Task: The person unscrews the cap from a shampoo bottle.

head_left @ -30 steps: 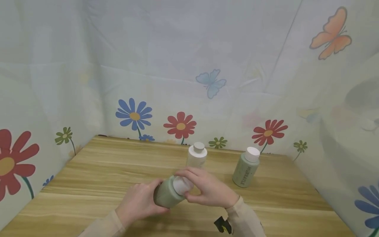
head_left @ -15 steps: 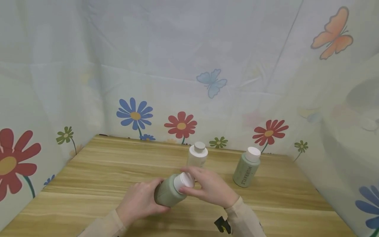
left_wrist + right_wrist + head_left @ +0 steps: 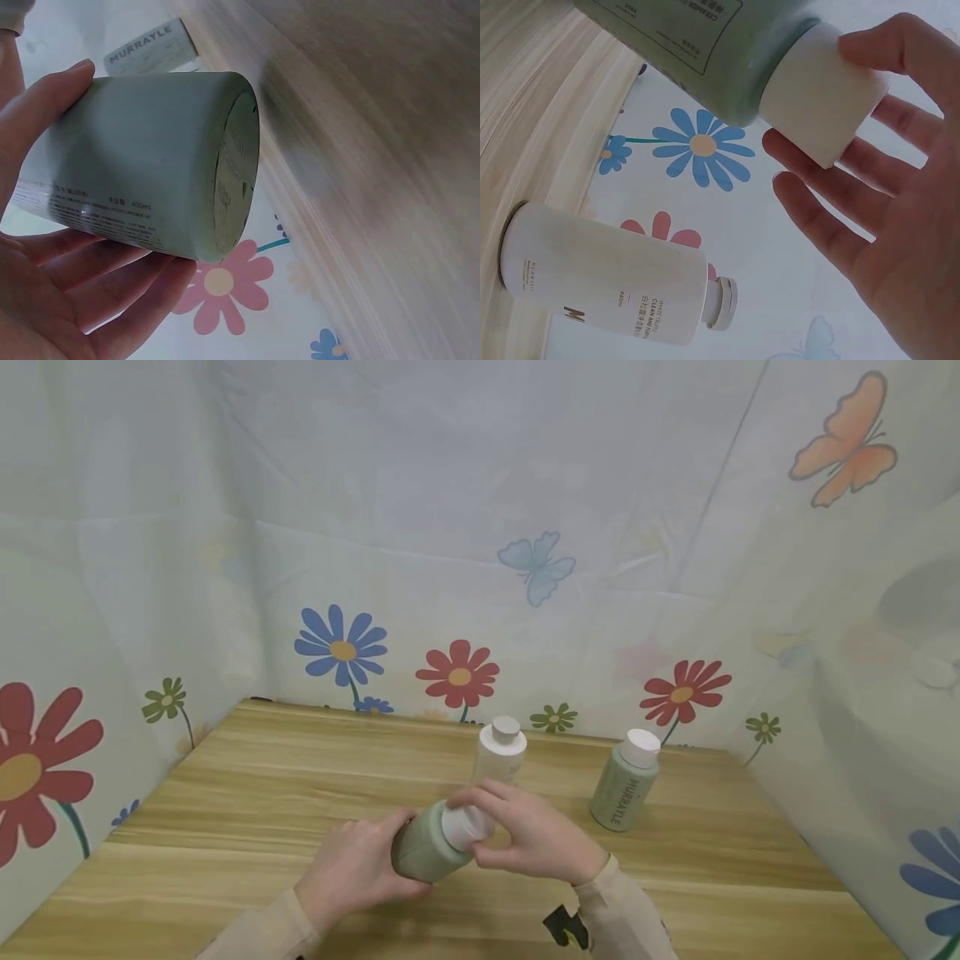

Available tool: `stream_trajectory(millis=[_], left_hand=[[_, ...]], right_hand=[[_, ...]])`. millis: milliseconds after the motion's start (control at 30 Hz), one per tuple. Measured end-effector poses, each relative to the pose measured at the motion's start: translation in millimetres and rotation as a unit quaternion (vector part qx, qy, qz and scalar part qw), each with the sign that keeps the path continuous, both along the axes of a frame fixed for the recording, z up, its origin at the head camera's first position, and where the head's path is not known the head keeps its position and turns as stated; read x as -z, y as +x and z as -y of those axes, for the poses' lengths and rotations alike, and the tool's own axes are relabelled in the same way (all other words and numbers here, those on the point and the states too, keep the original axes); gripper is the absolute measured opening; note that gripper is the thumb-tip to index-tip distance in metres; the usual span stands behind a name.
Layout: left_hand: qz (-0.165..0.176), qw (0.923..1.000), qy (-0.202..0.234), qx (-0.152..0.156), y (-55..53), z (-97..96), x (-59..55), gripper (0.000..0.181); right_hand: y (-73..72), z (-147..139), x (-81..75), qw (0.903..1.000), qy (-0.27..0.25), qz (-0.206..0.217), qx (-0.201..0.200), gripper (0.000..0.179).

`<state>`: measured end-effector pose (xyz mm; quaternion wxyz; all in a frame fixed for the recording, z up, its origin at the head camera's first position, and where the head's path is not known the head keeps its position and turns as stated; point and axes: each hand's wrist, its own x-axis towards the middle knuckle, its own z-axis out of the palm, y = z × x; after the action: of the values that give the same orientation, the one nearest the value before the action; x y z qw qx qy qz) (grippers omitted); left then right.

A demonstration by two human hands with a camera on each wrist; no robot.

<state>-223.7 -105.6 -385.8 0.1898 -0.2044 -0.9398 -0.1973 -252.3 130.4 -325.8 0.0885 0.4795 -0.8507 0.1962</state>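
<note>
A green bottle (image 3: 426,847) with a white cap (image 3: 463,827) is held tilted above the table, cap end toward the right. My left hand (image 3: 358,870) grips its body from the left; in the left wrist view the thumb lies on one side and the fingers on the other, with the bottle's base (image 3: 237,176) facing outward. With thumb and fingers, my right hand (image 3: 528,832) pinches the white cap, which sits on the bottle's neck in the right wrist view. Just behind the right hand stands a white bottle (image 3: 607,274), its lower part hidden in the head view.
Another green bottle (image 3: 624,789) lettered MURRAYLE stands upright at the right of the wooden table (image 3: 300,760). A small black and yellow piece (image 3: 564,928) shows by the right sleeve. A flower-printed cloth (image 3: 420,527) hangs behind and along the sides.
My right hand's fingers shift round the cap, thumb moving up it and then back down as the fingers reach over its top. The left hand and its bottle stay nearly still.
</note>
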Motion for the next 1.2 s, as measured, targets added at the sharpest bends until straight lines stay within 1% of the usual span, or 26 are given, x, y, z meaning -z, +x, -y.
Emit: stream_trajectory(millis=[133, 200, 267, 333, 433, 533, 567, 633, 733, 833, 1033, 1200], left_hand=[[0.002, 1.0000, -0.001, 0.000, -0.7, -0.2, -0.8, 0.067], [0.004, 1.0000, -0.001, 0.000, -0.9, 0.0, -1.1, 0.067], [0.006, 1.0000, -0.002, 0.000, -1.0, 0.1, -1.3, 0.067], [0.006, 1.0000, -0.001, 0.001, -1.2, -0.1, -1.2, 0.067], [0.001, 1.0000, 0.000, 0.003, -1.3, -0.6, -0.7, 0.066], [-0.002, 1.0000, 0.001, 0.002, -1.3, -1.0, -0.4, 0.066], [-0.002, 1.0000, 0.001, 0.002, -1.3, -1.0, -0.5, 0.066], [0.000, 1.0000, 0.001, 0.002, -1.2, -0.9, -0.6, 0.066], [0.004, 1.0000, 0.000, 0.005, -0.9, -0.5, -0.9, 0.066], [0.004, 1.0000, 0.000, 0.007, -0.4, -0.3, -1.1, 0.066], [0.005, 1.0000, 0.002, 0.008, -0.3, 0.0, -0.3, 0.067], [0.012, 0.9999, 0.007, 0.006, -0.1, -0.3, -0.1, 0.068]], right_hand=[[-1.5, -0.6, -1.7, 0.9991, 0.011, -0.029, -0.029, 0.045], [-2.2, -0.9, -1.9, 0.9986, 0.014, -0.036, -0.036, 0.044], [-2.2, -0.8, -1.9, 0.9988, 0.015, -0.034, -0.034, 0.044], [-1.5, -0.3, -1.7, 0.9997, 0.009, -0.011, -0.019, 0.047], [0.3, 0.7, -1.6, 0.9994, -0.002, 0.021, 0.027, 0.055], [1.5, 0.5, -1.1, 0.9971, -0.009, 0.020, 0.073, 0.055], [1.5, 0.4, -1.0, 0.9966, -0.008, 0.012, 0.082, 0.054], [1.2, 0.0, -0.5, 0.9963, -0.010, -0.005, 0.085, 0.050], [-0.3, -0.5, 0.2, 0.9976, -0.014, -0.018, 0.065, 0.044], [-1.3, -1.0, 0.1, 0.9986, -0.013, -0.027, 0.043, 0.042], [-0.2, -2.8, -2.9, 0.9993, 0.009, -0.036, 0.004, 0.044], [-1.7, -4.9, -3.4, 0.9974, 0.013, -0.053, -0.047, 0.045]])
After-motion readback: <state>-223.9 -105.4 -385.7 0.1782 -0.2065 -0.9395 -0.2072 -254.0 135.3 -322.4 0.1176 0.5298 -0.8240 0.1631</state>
